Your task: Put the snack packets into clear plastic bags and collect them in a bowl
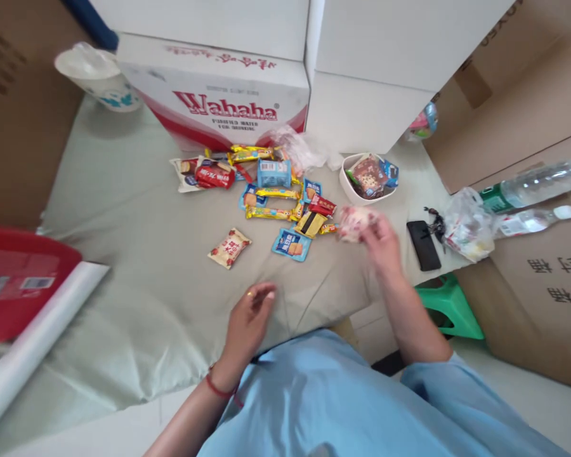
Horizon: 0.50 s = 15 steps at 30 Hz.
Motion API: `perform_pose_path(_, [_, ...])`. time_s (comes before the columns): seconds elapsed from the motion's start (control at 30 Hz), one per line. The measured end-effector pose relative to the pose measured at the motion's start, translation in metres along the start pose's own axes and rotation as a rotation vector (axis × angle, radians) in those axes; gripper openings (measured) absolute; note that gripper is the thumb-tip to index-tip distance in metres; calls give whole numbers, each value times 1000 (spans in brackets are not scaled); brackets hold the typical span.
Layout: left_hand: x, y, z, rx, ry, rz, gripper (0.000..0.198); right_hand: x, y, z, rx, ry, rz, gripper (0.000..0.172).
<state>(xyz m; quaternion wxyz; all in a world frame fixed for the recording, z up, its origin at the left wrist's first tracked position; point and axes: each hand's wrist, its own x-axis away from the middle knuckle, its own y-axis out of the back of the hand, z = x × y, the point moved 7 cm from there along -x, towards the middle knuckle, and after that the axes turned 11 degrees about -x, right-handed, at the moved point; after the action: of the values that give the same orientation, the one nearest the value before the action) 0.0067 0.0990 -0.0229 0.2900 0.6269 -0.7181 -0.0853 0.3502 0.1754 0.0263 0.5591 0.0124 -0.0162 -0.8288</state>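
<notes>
right hand [383, 244] pinching a pink-and-white packet [354, 223], blurred, fingers closed on its right edge, just in front of the white bowl [351, 190]; can't tell if packet touches bowl. left hand [252, 314] loosely half-curled, nothing seen in it, front-left of bowl, near body. brown packet [368, 174] and others inside bowl. left of bowl: pile of yellow sticks [269, 213], gold packet [310, 224], blue packet [291, 244], more wrapped snacks. cream packet [229, 247] apart from pile, farther left of bowl. clear plastic bag [295, 147] behind-left of bowl, wahaha box [228, 95] beyond. right of bowl: black phone [423, 245], then bottles [542, 184].
</notes>
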Motion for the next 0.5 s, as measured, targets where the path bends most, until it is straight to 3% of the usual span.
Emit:
perform_pose_path(0.1, [10,31,23,-226,-10,-128,41,-100,79,36,92,207,-295,53])
perform_pose_path(0.2, [22,47,39,-420,-97,-200,32,-192,114,61,161,173,-370,25])
perform_pose_path(0.27, [29,48,42,-496,-209,-240,25,-239,109,67,255,59,-333,16])
perform_pose_path(0.33, [34,43,39,-560,-340,-295,17,-269,88,67,397,-10,-268,41])
perform_pose_path(0.4, [38,36,34,-636,-457,-335,13,-283,60,57,561,-47,-174,54])
perform_pose_path(0.43, [39,33,32,-673,-500,-343,14,-285,47,49,628,-64,-127,53])
perform_pose_path(0.5, [40,27,30,-725,-556,-342,18,-282,28,34,747,-57,-69,33])
